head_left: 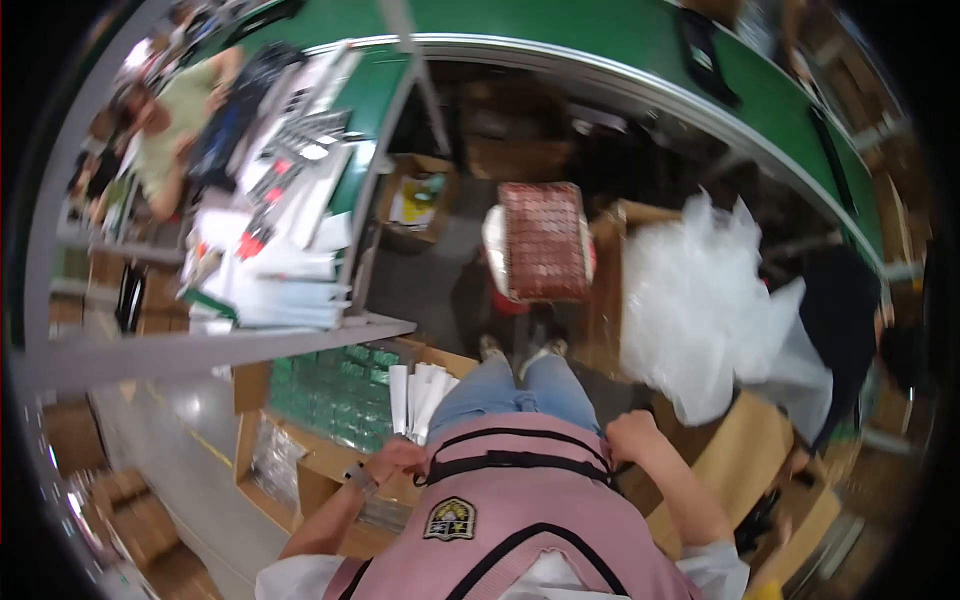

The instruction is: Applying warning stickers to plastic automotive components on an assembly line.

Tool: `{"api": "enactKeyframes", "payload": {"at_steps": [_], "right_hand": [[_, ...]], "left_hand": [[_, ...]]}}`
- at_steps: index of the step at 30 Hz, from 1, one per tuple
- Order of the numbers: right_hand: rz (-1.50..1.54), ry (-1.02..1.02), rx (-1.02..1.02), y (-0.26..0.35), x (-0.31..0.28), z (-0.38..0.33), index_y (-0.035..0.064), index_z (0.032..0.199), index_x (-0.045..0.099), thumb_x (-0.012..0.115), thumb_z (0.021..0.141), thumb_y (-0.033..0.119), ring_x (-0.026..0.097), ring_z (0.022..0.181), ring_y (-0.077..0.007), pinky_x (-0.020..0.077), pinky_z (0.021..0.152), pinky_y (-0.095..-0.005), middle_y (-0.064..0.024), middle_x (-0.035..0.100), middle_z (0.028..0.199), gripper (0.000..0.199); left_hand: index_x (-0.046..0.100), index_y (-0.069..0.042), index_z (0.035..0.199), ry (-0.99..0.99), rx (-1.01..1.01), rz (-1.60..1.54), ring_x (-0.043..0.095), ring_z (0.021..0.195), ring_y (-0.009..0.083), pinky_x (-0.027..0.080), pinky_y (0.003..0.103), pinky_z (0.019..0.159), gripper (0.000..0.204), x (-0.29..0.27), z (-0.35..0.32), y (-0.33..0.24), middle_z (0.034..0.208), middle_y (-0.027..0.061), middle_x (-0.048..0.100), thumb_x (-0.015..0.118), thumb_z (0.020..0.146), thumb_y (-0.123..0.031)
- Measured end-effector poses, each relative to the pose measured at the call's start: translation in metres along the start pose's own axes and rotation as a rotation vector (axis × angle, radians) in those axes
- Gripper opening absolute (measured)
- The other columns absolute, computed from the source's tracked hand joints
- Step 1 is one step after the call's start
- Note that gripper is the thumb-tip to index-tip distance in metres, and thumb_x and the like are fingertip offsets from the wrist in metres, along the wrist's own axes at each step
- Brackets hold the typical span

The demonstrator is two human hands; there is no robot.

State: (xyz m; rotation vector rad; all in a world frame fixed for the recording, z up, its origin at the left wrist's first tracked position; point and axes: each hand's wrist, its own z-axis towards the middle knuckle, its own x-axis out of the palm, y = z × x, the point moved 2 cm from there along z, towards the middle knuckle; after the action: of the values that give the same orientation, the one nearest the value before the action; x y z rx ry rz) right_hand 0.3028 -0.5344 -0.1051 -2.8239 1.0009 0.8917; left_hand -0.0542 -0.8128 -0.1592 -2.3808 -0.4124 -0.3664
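Looks midway, seemingly pinching the pink apron [545, 488] with fingers of left hand [396, 459] and right hand [632, 438], not yet released.

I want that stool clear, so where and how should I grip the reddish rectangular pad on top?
I'd grip the reddish pad by its two near corners, left hand and right hand, coming from your own side. It lies flat, and its squared corners seem to reach past the rounded stool, leaving edges to pinch. I can't tell whether it's fastened.
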Motion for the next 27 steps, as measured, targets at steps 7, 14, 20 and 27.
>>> {"api": "enactKeyframes", "payload": {"at_steps": [7,14,20,27], "right_hand": [[-0.098,-0.146,0.124,-0.039,0.001,0.037,0.0127,0.084,0.075,0.068,0.075,0.028,0.071,0.082,-0.0283,0.0563,0.072,-0.0391,-0.0125,0.072,0.084,0.019],[0.61,-0.394,0.007,-0.05,0.026,0.11,0.0077,0.087,0.073,0.061,0.079,0.02,0.067,0.08,-0.0401,0.0545,0.069,-0.0459,-0.0205,0.069,0.083,0.019],[0.426,-0.293,0.074,-0.105,0.073,0.192,-0.0038,0.083,0.069,0.07,0.069,0.026,0.064,0.092,-0.0449,0.0533,0.08,-0.0508,-0.0286,0.066,0.087,0.033],[0.461,-0.288,-0.004,-0.116,0.037,0.305,0.0022,0.103,0.07,0.061,0.083,0.028,0.065,0.099,-0.0394,0.0532,0.082,-0.0467,-0.026,0.066,0.104,0.034]], "left_hand": [[0.068,0.0,0.075,-0.555,-0.029,0.198,0.052,0.054,0.0125,0.042,0.027,0.052,0.033,0.021,0.019,0.012,0.06,0.0024,0.057,0.057,0.09,-0.027],[0.069,-0.001,0.09,-0.813,0.185,0.383,0.065,0.07,0.0331,0.048,0.039,0.066,0.033,0.021,0.035,0.026,0.078,0.0208,0.065,0.057,0.087,-0.031],[0.058,0.005,0.079,-0.919,0.332,0.406,0.054,0.057,0.0346,0.041,0.04,0.057,0.035,0.011,0.047,-0.014,0.066,0.0234,0.054,0.057,0.092,-0.028],[0.061,0.003,0.078,-0.91,0.354,0.449,0.058,0.054,0.028,0.043,0.038,0.054,0.031,-0.02,0.084,-0.105,0.063,0.0183,0.058,0.06,0.091,-0.026]]}}
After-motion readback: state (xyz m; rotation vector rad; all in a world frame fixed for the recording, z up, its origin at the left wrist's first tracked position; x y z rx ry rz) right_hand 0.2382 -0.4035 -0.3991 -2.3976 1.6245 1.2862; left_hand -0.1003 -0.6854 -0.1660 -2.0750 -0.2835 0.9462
